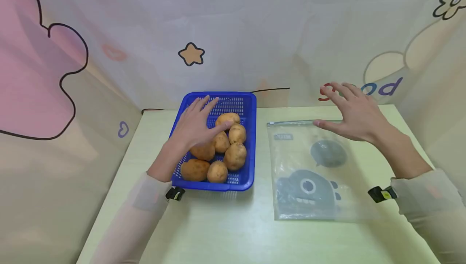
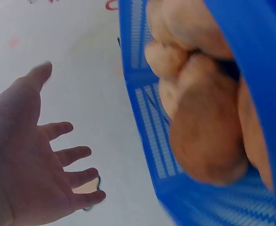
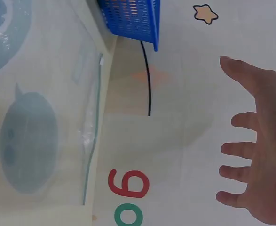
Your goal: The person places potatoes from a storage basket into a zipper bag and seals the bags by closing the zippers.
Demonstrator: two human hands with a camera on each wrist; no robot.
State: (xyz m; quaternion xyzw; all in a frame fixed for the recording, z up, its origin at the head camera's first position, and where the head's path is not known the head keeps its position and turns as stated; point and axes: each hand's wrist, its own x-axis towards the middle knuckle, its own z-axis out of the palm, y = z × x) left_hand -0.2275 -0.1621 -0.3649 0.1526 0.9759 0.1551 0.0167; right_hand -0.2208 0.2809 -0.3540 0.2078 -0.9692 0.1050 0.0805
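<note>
Several brown potatoes (image 1: 235, 156) lie in a blue plastic basket (image 1: 251, 142) on the table. Above the basket's left part hovers my left hand (image 1: 198, 124), fingers spread and holding nothing; it hides some of the potatoes in the head view. In the left wrist view a gap separates the left hand (image 2: 34, 155) from the basket (image 2: 147, 136). A clear zip bag (image 1: 291, 158) with a grey-blue monster print lies flat to the right of the basket. Over its upper right corner my right hand (image 1: 354, 114) is raised, empty, with fingers apart.
The pale table (image 1: 225, 231) ends at a printed cloth backdrop (image 1: 240, 45) close behind the basket and bag. More cloth (image 1: 73, 183) hangs along the left side. A small black device (image 1: 381, 194) is worn at the right wrist, another (image 1: 175, 193) at the left.
</note>
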